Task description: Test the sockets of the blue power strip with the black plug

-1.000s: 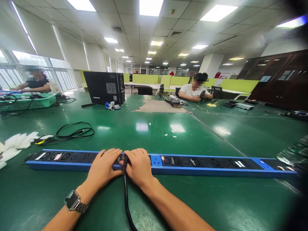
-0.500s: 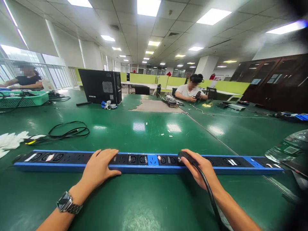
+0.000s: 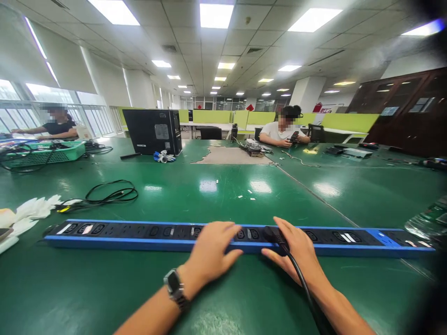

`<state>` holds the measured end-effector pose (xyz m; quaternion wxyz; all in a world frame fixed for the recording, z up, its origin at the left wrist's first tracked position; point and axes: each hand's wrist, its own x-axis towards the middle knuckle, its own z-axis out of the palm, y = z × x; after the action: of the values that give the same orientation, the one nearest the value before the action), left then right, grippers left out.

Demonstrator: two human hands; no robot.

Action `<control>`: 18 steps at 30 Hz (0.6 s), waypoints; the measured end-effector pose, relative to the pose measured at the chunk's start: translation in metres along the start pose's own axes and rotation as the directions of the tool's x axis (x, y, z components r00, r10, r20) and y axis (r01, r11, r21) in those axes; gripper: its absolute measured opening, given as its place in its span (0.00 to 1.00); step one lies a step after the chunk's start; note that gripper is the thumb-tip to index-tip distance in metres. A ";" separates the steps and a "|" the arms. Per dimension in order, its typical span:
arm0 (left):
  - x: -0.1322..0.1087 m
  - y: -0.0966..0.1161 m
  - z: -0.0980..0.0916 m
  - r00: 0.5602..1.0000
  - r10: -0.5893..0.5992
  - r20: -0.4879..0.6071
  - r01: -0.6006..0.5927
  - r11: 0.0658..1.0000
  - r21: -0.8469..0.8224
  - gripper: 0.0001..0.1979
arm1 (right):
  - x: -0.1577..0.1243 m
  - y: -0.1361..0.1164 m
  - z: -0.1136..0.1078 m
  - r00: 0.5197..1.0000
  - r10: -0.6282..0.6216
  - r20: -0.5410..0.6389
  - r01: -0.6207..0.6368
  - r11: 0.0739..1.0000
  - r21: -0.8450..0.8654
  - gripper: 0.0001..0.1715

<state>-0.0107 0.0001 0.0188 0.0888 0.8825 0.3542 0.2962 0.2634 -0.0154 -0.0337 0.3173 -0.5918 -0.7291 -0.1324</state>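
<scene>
A long blue and black power strip (image 3: 129, 231) lies across the table in front of me, with rows of sockets on its top face. A black plug (image 3: 273, 235) sits upon the strip right of its middle, apparently in a socket; its black cord (image 3: 301, 274) runs down toward me over my right wrist. My right hand (image 3: 296, 249) is around the plug with thumb and fingers spread apart, not closed on it. Over the strip's middle, my left hand (image 3: 211, 253) is open, thumb apart on the near side; whether it touches the strip I cannot tell. A watch (image 3: 174, 286) is on the left wrist.
A coiled black cable (image 3: 111, 191) and white gloves (image 3: 35, 209) lie at left. Farther back are a green basket (image 3: 66, 153), a black computer case (image 3: 150, 132) and circuit parts (image 3: 254, 148). A plastic bottle (image 3: 428, 216) stands at right. A person (image 3: 284, 130) sits across the table.
My left hand has moved right along the strip toward the plug. My right hand's fingers have spread off the plug, which stays on the strip. The view has shifted slightly.
</scene>
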 end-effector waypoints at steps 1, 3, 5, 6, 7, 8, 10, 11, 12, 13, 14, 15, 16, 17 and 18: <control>0.014 0.016 0.017 1.000 0.024 0.017 -0.024 0.999 -0.027 0.26 | -0.004 0.003 0.003 1.000 0.004 0.001 -0.004 0.999 -0.053 0.47; 0.040 0.040 0.049 0.998 0.038 0.045 -0.037 0.999 -0.015 0.28 | -0.010 0.007 0.007 1.000 -0.007 0.023 0.009 0.993 -0.116 0.49; 0.059 0.054 0.073 0.999 -0.019 0.047 0.018 0.999 0.028 0.23 | -0.012 0.008 0.009 0.999 -0.020 0.050 0.027 0.989 -0.145 0.43; 0.065 0.058 0.080 0.998 -0.052 0.039 0.050 0.998 0.045 0.20 | -0.012 0.007 0.009 0.998 -0.015 0.055 0.024 0.987 -0.160 0.41; 0.070 0.061 0.085 0.997 -0.073 0.021 0.072 0.996 0.052 0.18 | -0.011 0.006 0.009 0.998 -0.006 0.056 0.015 0.985 -0.174 0.39; 0.073 0.063 0.087 0.997 -0.077 -0.007 0.077 0.996 0.045 0.16 | -0.010 0.005 0.009 0.998 0.002 0.055 0.008 0.982 -0.188 0.38; 0.076 0.066 0.082 0.994 -0.044 -0.102 0.044 0.999 0.003 0.15 | -0.009 0.003 0.008 0.998 0.013 0.054 -0.001 0.978 -0.208 0.36; 0.075 0.066 0.076 0.986 -0.021 -0.165 0.018 1.000 -0.023 0.15 | -0.009 0.002 0.008 0.998 0.018 0.057 -0.005 0.977 -0.214 0.36; 0.073 0.064 0.067 0.973 -0.003 -0.229 -0.007 0.999 -0.044 0.16 | -0.009 0.001 0.007 0.998 0.024 0.063 -0.010 0.976 -0.217 0.36; 0.068 0.059 0.056 0.957 0.007 -0.288 -0.025 0.998 -0.060 0.17 | -0.009 0.000 0.007 0.997 0.034 0.069 -0.018 0.975 -0.220 0.36; 0.061 0.050 0.044 0.941 0.009 -0.338 -0.034 0.997 -0.070 0.18 | -0.009 -0.001 0.007 0.996 0.047 0.074 -0.029 0.974 -0.223 0.38; 0.052 0.037 0.030 0.925 -0.001 -0.379 -0.030 0.997 -0.076 0.18 | -0.009 -0.001 0.007 0.995 0.061 0.078 -0.042 0.973 -0.226 0.39; 0.039 0.021 0.016 0.911 -0.029 -0.412 -0.006 0.997 -0.082 0.18 | -0.009 -0.002 0.007 0.994 0.074 0.081 -0.054 0.972 -0.229 0.41; 0.025 0.003 0.002 0.894 -0.072 -0.443 0.035 0.995 -0.091 0.18 | -0.009 -0.003 0.007 0.993 0.087 0.082 -0.066 0.971 -0.230 0.42; 0.008 -0.016 -0.012 0.873 -0.145 -0.465 0.109 0.989 -0.105 0.17 | -0.008 -0.004 0.008 0.992 0.100 0.081 -0.079 0.970 -0.231 0.43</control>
<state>-0.0219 0.0164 0.0261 0.0525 0.7550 0.4109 0.5083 0.2584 -0.0187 -0.0441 0.2191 -0.6620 -0.6955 -0.1731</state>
